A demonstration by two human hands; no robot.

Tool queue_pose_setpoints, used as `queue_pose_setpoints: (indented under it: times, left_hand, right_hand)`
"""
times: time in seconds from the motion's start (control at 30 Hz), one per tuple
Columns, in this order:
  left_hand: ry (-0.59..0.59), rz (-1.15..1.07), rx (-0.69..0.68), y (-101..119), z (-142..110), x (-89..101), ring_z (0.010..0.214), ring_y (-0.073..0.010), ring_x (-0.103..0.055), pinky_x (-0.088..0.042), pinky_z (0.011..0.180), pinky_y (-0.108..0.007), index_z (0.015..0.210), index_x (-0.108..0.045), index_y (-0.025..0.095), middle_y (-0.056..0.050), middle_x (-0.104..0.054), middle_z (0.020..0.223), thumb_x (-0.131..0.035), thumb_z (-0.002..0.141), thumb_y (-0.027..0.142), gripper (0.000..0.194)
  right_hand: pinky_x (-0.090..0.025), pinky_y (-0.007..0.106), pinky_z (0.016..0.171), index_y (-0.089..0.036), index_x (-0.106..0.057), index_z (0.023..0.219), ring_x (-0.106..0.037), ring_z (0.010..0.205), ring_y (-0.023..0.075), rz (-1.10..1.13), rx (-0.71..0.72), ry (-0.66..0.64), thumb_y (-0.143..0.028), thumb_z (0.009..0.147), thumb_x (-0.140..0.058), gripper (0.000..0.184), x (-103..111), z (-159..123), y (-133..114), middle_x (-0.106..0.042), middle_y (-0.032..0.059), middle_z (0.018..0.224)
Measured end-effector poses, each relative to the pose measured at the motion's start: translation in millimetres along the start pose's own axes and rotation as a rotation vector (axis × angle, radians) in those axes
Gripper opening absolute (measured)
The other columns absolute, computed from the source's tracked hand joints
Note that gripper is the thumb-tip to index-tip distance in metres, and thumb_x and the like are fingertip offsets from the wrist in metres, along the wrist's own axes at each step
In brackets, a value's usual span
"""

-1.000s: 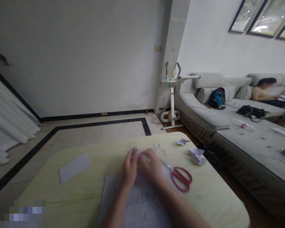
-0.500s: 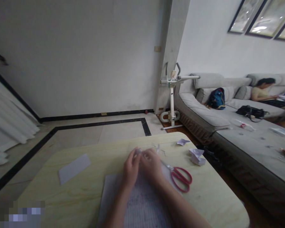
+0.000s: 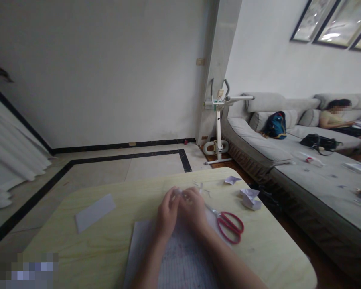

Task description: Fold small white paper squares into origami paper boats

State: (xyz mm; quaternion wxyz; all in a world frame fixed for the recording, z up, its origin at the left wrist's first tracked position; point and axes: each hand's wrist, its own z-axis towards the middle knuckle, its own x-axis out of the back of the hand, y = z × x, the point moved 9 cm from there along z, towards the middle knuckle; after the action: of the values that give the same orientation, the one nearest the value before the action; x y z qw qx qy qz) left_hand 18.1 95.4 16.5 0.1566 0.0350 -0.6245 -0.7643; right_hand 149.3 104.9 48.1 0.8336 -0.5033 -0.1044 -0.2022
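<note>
Between the fingertips of both hands sits a small piece of white paper (image 3: pixel 179 192), mostly hidden by the fingers. My left hand (image 3: pixel 167 210) is closed on its left side, and my right hand (image 3: pixel 193 208) pinches it from the right. Beneath my wrists lies a lined sheet of paper (image 3: pixel 180 257) with writing on it. Scissors (image 3: pixel 230 226) with red handles rest beside my right hand, blades pointing toward it. A few thin paper scraps (image 3: pixel 202 186) lie just beyond my right fingers.
On the wood-patterned table (image 3: pixel 108 257), a flat paper strip (image 3: pixel 95 212) lies at left. Two folded paper pieces, a small one (image 3: pixel 232 180) and a larger one (image 3: pixel 250 198), sit at right. A grey sofa (image 3: pixel 258 144) stands beyond, with a person (image 3: pixel 333 118) seated on it.
Both hands stay together at the small paper, with only a slight shift of the fingers. The whole view has moved very slightly; the scissors and other papers lie as before.
</note>
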Motion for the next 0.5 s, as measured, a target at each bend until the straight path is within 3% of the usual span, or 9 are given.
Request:
queue_pose_setpoints:
  times: [0.13, 0.3, 0.5]
  left_hand:
    - [0.013, -0.031, 0.008, 1.2, -0.5, 2.8, 0.100, -0.0211, -0.061, -0.049, 0.084, -0.032, 0.110, -0.057, 0.018, -0.010, -0.065, 0.109, -0.053, 0.083, 0.041, 0.037]
    - [0.007, -0.001, -0.071, 10.3, -0.3, 4.2, 0.106, -0.0216, -0.058, -0.045, 0.089, -0.032, 0.110, -0.061, 0.019, -0.010, -0.063, 0.113, -0.053, 0.083, 0.038, 0.034]
    - [-0.008, -0.111, 0.072, 4.0, -0.4, 3.9, 0.097, -0.0226, -0.063, -0.049, 0.081, -0.030, 0.107, -0.064, 0.015, -0.010, -0.068, 0.104, -0.054, 0.080, 0.038, 0.036]
  right_hand:
    - [-0.043, 0.026, 0.062, -0.019, -0.062, 0.078, -0.053, 0.070, 0.0153, 0.015, 0.034, 0.010, -0.019, 0.076, -0.059, 0.003, 0.2, -0.4, -2.0, -0.058, 0.0033, 0.079]
    - [-0.042, 0.025, 0.061, -0.019, -0.060, 0.075, -0.052, 0.069, 0.0150, 0.006, 0.017, 0.037, -0.014, 0.075, -0.057, 0.006, 5.2, 2.0, -2.8, -0.058, 0.0026, 0.076]
    - [-0.042, 0.026, 0.061, -0.019, -0.061, 0.073, -0.052, 0.068, 0.0150, 0.015, 0.012, 0.031, -0.020, 0.077, -0.059, 0.005, 4.3, 2.9, -1.9, -0.058, 0.0026, 0.075]
